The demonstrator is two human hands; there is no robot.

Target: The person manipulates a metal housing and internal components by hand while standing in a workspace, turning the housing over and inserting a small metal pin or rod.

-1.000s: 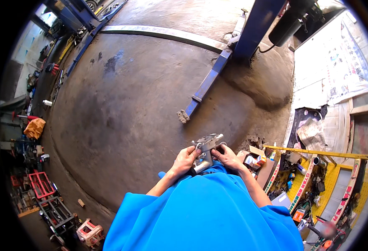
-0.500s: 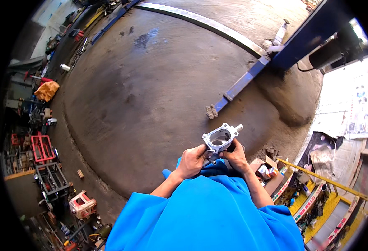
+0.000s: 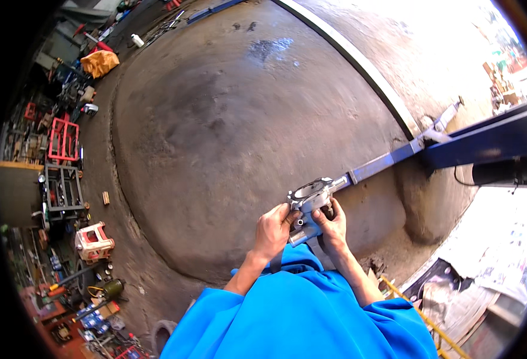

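A silver cast metal housing (image 3: 309, 197) with an oval flanged opening and pipe stubs is held in front of my blue-clothed body. My left hand (image 3: 273, 229) grips its left side, thumb up near the flange. My right hand (image 3: 333, 230) grips the right side, thumb pressed against the body of the part and fingers partly hidden behind it. The housing is tilted, so that its side and a lower stub show below the opening.
A blue lift post (image 3: 491, 137) with a low arm (image 3: 371, 164) lies right. A long metal beam (image 3: 359, 66) crosses the concrete floor (image 3: 197, 137). Left along the edge are tools, a red frame (image 3: 63, 140), a black frame (image 3: 63, 188), a pale red-marked stand (image 3: 94, 242) and an orange cloth (image 3: 99, 63).
My view has turned, swinging the lift post rightward and the left-side clutter upward. The housing, still in both hands, was tipped opening-up at half a second ago and now shows more of its side.
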